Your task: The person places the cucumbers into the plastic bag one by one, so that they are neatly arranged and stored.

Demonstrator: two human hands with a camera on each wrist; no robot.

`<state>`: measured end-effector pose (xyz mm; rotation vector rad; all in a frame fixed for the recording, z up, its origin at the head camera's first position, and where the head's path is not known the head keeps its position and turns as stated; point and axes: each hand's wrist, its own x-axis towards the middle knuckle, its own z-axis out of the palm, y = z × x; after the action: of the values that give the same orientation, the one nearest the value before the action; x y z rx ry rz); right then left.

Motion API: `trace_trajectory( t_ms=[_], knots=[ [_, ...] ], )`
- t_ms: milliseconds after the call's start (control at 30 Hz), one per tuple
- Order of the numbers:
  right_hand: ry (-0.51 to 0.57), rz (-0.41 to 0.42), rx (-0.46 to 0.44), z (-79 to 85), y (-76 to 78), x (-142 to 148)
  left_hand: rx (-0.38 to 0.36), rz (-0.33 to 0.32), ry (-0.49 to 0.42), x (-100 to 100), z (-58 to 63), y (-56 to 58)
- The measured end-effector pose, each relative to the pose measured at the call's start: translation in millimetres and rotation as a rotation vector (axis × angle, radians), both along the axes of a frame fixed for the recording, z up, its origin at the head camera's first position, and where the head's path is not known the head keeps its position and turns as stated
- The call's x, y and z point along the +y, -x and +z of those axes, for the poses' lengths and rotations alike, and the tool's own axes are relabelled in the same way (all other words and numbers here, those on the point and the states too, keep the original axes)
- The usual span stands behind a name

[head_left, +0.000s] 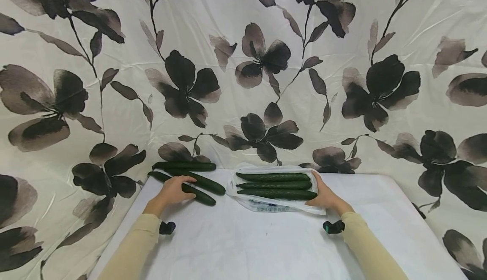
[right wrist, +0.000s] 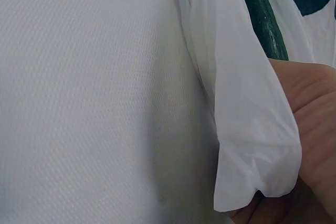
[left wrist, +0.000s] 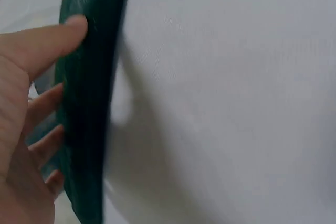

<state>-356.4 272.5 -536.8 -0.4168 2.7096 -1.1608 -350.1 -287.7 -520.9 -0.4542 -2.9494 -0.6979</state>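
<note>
My left hand (head_left: 173, 193) reaches over the nearest of three dark green cucumbers on the left of the table. It has its thumb and fingers about that cucumber (head_left: 205, 198). In the left wrist view the thumb lies on the cucumber (left wrist: 92, 93), with the other fingertips along its side. At the right, my right hand (head_left: 327, 196) holds the edge of a white plastic bag (head_left: 266, 206). Three cucumbers (head_left: 274, 185) lie side by side in its mouth. A fold of the bag (right wrist: 249, 114) covers part of that hand in the right wrist view.
Two more cucumbers, a far one (head_left: 186, 166) and a middle one (head_left: 210, 184), lie behind my left hand. The white table (head_left: 247, 246) ends at a wall of flower-patterned cloth (head_left: 228, 115). Dark bands (head_left: 167, 228) sit at both wrists.
</note>
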Motion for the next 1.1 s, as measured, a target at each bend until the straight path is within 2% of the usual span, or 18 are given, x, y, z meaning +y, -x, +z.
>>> trace_trajectory(
  t_ms=[133,267,467,633,733,900,1000,1100],
  knots=[
    [0.002,-0.004,0.003,-0.8,-0.4,1,0.015,0.035,0.027,-4,-1.8,-1.4],
    [0.002,-0.004,0.012,-1.9,0.0,1,0.044,0.028,0.047,-5,-2.9,-2.6],
    [-0.005,-0.024,0.016,-6.3,-0.1,3,0.029,0.021,0.113,-2,-9.0,-6.7],
    [0.011,-0.017,0.016,-6.9,-0.3,2,-0.059,0.004,0.096,-1,-9.4,-16.6],
    [0.025,-0.012,0.023,-7.1,0.1,2,-0.106,0.004,0.089,-7,-9.1,-20.5],
    [0.039,-0.023,0.03,-9.5,0.0,2,-0.142,-0.003,0.029,-20,-12.1,-26.7],
    [0.035,-0.022,0.026,-10.3,0.1,2,-0.126,-0.037,-0.02,-23,-15.2,-31.0],
    [0.033,-0.022,0.028,-9.6,1.5,2,-0.053,-0.067,-0.063,-21,-16.8,-36.7]
  ],
)
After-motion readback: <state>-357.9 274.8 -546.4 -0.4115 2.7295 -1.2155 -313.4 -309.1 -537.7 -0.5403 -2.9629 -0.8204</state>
